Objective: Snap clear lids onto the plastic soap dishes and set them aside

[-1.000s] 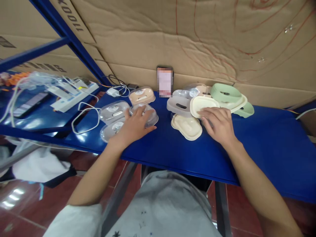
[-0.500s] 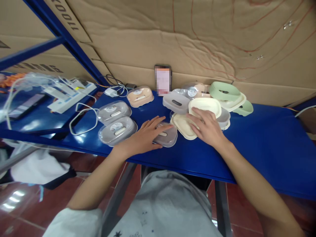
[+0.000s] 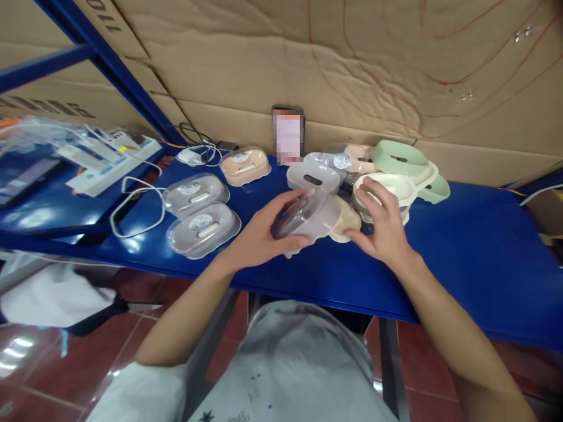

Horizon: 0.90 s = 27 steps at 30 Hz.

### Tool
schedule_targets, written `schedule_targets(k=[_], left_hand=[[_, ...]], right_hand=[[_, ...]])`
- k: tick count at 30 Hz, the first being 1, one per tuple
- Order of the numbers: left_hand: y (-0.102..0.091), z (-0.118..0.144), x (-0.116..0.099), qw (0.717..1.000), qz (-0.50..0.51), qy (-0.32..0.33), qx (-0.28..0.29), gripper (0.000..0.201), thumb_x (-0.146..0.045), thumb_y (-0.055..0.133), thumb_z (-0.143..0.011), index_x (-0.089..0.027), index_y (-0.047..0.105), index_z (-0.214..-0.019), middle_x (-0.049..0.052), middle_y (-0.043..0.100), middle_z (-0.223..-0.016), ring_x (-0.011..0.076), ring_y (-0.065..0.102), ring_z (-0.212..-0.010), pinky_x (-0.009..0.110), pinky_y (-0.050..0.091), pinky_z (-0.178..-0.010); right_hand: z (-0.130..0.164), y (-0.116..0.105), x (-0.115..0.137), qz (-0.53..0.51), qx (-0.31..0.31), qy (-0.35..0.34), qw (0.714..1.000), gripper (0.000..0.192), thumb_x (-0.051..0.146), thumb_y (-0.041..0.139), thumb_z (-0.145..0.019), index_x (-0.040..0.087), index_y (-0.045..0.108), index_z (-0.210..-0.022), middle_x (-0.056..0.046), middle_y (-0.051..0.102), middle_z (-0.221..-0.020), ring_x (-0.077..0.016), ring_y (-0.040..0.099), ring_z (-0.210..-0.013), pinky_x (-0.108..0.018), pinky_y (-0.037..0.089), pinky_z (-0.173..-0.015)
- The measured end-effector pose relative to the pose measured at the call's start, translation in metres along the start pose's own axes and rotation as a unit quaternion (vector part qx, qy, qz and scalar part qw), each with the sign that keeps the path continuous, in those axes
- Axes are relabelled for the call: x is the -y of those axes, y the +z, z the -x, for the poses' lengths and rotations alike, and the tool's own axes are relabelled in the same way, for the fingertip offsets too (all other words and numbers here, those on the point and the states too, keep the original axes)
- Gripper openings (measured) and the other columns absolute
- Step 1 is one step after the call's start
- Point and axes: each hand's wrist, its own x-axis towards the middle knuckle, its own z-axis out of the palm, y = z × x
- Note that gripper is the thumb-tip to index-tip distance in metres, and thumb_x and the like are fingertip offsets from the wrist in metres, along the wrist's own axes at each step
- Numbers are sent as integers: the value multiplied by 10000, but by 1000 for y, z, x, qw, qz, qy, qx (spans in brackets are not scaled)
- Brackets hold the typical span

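Note:
My left hand [image 3: 257,237] grips a grey soap box with a clear lid [image 3: 310,217], lifted and tilted above the blue table, thumb along the near side. My right hand [image 3: 387,225] is spread, thumb apart from the fingers. Its fingertips are over the left edge of a cream tray [image 3: 398,186], and its thumb is by a lower cream piece [image 3: 341,227]; whether they touch is hard to tell. A grey tray [image 3: 294,174] lies just behind the held box. Light green trays [image 3: 387,155] are stacked behind my right hand.
Two lidded grey boxes, one behind [image 3: 206,196] the other [image 3: 189,237], stand at left. A lidded peach box [image 3: 253,173] is behind them. A phone [image 3: 288,126] leans on the cardboard wall [image 3: 220,70]. A power strip [image 3: 101,176] and a white cable [image 3: 112,220] lie at far left.
My left hand has picked up the lidded grey box from the table and tilted it. The upper cream tray has shifted right, and my right hand has moved slightly right with its thumb spread wider.

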Motion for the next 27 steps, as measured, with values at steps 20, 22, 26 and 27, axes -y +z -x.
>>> schedule_targets(k=[20,22,26,27], left_hand=[[38,-79,-11,975,200,3,-100,659,-751,712,-933,-265,663,-1376,82,754,-1314,320,695,-1275,492,556,-1097],[36,-76,-6,973,209,6,-94,723,-782,713,-911,-268,635,-1414,95,748,-1324,322,701,-1268,497,572,-1080],[28,-68,1,985,133,74,-75,730,-799,668,-933,-310,595,-1470,91,701,-1436,340,672,-1332,532,557,-1109],[24,-71,1,987,99,89,-90,725,-798,662,-938,-327,585,-1483,82,681,-1473,342,654,-1362,538,545,-1127]], right_hand=[[-6,-4,1,98,-248,26,963,563,387,891,-877,310,574,-1336,-71,585,-1188,-259,649,-1066,-429,586,-919],[-5,-5,-3,87,-246,22,965,505,371,884,-875,300,579,-1271,-63,598,-1180,-246,657,-1047,-415,588,-898],[-2,-9,-13,58,-194,36,979,446,379,822,-911,307,529,-1240,-58,624,-1213,-255,690,-1051,-460,608,-915],[-1,-10,-16,57,-190,37,979,447,386,818,-911,307,524,-1238,-56,622,-1205,-254,691,-1044,-464,608,-915]])
